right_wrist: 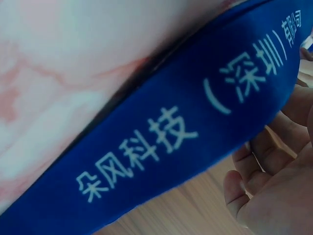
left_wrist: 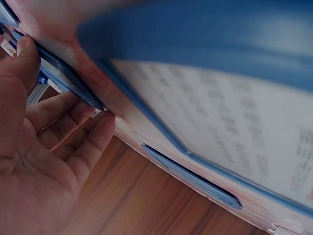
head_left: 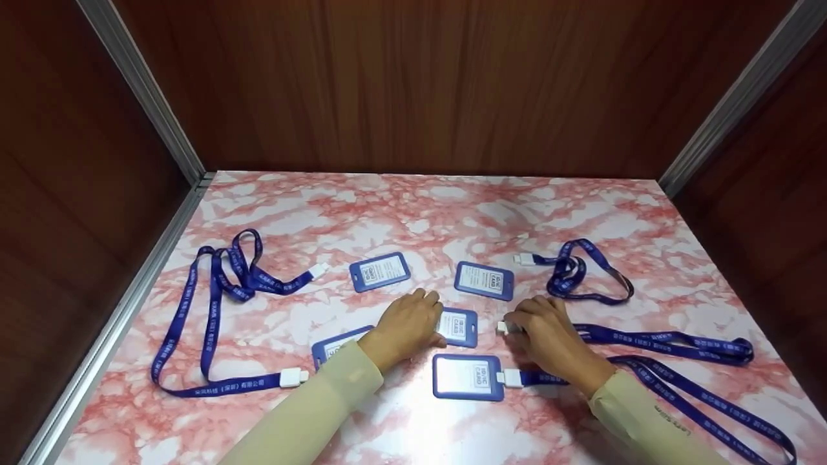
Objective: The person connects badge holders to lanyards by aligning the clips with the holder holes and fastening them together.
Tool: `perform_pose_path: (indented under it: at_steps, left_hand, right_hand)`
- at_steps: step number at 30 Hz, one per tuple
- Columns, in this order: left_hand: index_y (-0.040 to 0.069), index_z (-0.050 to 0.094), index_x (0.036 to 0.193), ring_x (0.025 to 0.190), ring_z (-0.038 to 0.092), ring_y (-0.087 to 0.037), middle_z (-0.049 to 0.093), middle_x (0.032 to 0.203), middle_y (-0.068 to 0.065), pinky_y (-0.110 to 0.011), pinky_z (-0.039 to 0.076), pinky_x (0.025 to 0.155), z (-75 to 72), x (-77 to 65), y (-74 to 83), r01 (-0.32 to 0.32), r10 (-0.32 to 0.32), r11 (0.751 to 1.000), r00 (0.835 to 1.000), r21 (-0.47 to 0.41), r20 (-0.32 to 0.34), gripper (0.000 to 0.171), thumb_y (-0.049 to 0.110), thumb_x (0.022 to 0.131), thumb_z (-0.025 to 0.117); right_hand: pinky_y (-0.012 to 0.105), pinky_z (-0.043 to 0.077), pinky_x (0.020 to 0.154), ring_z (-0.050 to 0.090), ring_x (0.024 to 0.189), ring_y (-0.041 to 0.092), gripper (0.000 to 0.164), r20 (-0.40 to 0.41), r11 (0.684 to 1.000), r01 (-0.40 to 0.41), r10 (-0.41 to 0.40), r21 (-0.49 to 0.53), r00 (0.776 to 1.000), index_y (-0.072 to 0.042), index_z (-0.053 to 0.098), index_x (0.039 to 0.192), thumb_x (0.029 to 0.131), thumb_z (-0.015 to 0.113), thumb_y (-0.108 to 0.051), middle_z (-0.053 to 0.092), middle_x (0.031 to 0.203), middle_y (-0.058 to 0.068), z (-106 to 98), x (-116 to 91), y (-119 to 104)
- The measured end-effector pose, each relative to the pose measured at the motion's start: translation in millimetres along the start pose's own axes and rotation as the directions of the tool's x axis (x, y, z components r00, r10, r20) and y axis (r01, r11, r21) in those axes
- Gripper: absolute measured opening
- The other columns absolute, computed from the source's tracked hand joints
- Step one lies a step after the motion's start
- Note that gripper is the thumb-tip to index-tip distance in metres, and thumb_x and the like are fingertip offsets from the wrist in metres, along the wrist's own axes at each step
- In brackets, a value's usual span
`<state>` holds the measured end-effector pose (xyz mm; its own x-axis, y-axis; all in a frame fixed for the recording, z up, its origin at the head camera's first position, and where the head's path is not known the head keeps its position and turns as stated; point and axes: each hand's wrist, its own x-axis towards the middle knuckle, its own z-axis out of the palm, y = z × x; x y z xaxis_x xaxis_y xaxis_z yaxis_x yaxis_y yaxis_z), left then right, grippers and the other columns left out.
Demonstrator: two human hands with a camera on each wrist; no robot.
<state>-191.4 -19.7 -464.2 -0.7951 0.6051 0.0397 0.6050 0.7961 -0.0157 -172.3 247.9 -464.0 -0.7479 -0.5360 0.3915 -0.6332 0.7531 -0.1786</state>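
Around the middle badge holder point(head_left: 457, 327), blue-framed with a white card marked ID/IC CARD, my left hand point(head_left: 407, 326) closes its thumb and fingers at the edges. In the left wrist view the thumb and fingertips of the left hand point(left_wrist: 54, 132) touch the holder point(left_wrist: 68, 81) from either side. My right hand point(head_left: 549, 336) pinches the white clip point(head_left: 506, 328) of a blue lanyard point(head_left: 672, 342), a short gap to the right of that holder. White printing runs along the lanyard strap point(right_wrist: 161, 132) in the right wrist view, where the right hand's fingertips are partly hidden.
Nearest me, a badge holder point(head_left: 466, 385) meets a lanyard clip point(head_left: 512, 378). Two holders point(head_left: 380, 271) point(head_left: 484, 280) lie farther back; another point(head_left: 329, 345) is partly under the left sleeve. Lanyards point(head_left: 210, 323) point(head_left: 588, 271) lie left and right. Wooden panels point(head_left: 420, 84) enclose the marbled table point(head_left: 426, 213).
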Motion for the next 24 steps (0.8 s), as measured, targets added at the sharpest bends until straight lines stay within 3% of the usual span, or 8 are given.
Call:
perform_pose_path:
  at_steps: [10, 24]
  left_hand:
    - [0.008, 0.064, 0.112, 0.093, 0.050, -0.018, 0.055, 0.105, 0.000, -0.034, 0.049, 0.083, -1.3, -0.2, 2.7, 0.002, -0.002, 1.000, 1.000, 0.007, 0.002, 0.059, 0.058, 0.079, 0.066]
    - [0.007, 0.064, 0.111, 0.092, 0.052, -0.018, 0.055, 0.104, 0.000, -0.032, 0.049, 0.079, -2.6, -0.9, 3.0, -0.009, 0.009, 1.000, 1.000, 0.026, -0.005, 0.059, 0.058, 0.080, 0.066]
  right_hand:
    - [0.043, 0.029, 0.075, 0.054, 0.083, 0.022, 0.022, -0.007, 1.000, 0.016, -0.016, -0.005, 1.000, -0.013, 0.074, 0.087, 0.069, 0.084, -0.011, 0.063, 0.085, -0.001, 1.8, 2.2, -2.6]
    - [0.042, 0.028, 0.074, 0.053, 0.084, 0.022, 0.025, 0.034, 1.000, 0.013, -0.013, -0.001, 0.999, -0.013, 0.075, 0.092, 0.069, 0.084, -0.006, 0.062, 0.087, -0.001, 1.4, 7.3, -6.6]
